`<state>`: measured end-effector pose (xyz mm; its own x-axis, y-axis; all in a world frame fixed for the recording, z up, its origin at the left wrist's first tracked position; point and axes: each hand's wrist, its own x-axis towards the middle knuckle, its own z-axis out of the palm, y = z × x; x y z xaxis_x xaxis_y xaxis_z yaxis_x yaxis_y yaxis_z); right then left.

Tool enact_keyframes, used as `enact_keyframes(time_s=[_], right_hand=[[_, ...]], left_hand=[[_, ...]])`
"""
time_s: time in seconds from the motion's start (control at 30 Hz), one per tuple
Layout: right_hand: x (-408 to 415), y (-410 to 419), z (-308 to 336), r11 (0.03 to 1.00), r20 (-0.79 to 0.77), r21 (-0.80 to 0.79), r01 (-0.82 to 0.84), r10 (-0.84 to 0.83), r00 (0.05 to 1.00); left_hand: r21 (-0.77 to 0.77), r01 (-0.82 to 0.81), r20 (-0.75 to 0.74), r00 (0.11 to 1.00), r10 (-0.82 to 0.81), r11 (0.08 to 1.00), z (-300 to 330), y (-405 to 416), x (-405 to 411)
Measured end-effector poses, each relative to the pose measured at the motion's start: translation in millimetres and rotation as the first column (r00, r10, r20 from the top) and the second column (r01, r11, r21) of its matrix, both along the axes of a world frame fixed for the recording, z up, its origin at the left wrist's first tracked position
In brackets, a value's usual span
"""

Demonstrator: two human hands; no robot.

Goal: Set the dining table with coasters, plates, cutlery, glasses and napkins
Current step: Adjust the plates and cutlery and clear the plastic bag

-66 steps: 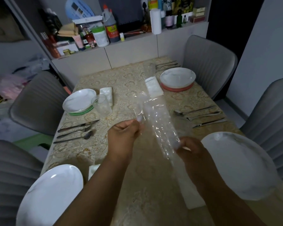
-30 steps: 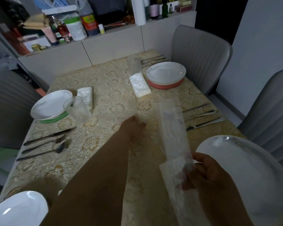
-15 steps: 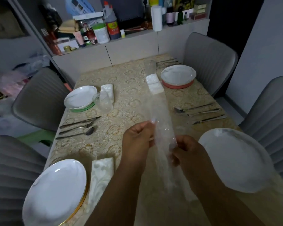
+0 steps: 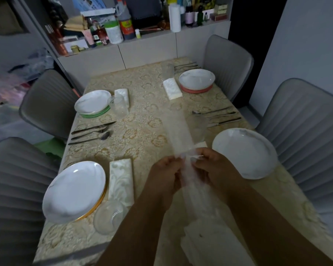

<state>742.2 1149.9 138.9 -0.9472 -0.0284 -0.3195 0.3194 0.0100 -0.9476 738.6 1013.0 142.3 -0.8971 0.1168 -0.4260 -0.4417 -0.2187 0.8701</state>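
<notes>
Above the near middle of the table (image 4: 142, 120), left hand (image 4: 162, 176) and right hand (image 4: 212, 169) pinch with curled fingers (image 4: 183, 156) a clear plastic sleeve (image 4: 179, 131), beside an empty plate (image 4: 245, 152) and glass (image 4: 197, 126) to its right.

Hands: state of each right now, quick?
Left hand: fingers pinching the clear plastic sleeve.
Right hand: fingers pinching the same sleeve.

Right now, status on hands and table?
Left hand and right hand both pinch clear plastic sleeve. Four plates down; near-left plate lacks visible cutlery. Nothing in the way.
</notes>
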Motion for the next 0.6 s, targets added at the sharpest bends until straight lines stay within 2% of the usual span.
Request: enact_keyframes(time_s=[0.13,0.23,0.33,0.43,0.5,0.53,0.6], right_hand=[[26,6,-4,0.988,0.038,-0.153,-0.011,0.017,0.999],[37,11,-5,0.978,0.094,-0.207,-0.012,0.032,0.995],[44,19,-12,0.963,0.239,-0.260,0.075,-0.011,0.971],[57,25,-17,0.887,0.400,-0.432,0.165,0.025,0.916],[66,29,-20,0.946,0.418,-0.318,0.058,0.085,0.905],[70,31,-21,0.978,0.398,-0.210,-0.012,0.097,0.912],[79,34,-30,0.992,0.348,0.062,-0.108,0.080,0.934]], left_hand=[[0.006,0.022,-0.007,1.000,-0.022,1.000,-12,-3,21],[0.167,0.012,0.071,0.997,-0.024,0.986,-17,-4,33],[0.177,0.008,0.169,0.985,-0.039,0.984,-21,-4,44],[0.208,-0.006,0.215,0.976,-0.040,0.978,-23,-1,53],[-0.020,0.073,0.102,0.992,-0.070,0.997,-30,2,58],[-0.164,0.105,0.041,0.994,-0.099,0.981,-33,4,62],[-0.355,0.112,-0.015,0.992,-0.125,0.928,-42,8,71]])
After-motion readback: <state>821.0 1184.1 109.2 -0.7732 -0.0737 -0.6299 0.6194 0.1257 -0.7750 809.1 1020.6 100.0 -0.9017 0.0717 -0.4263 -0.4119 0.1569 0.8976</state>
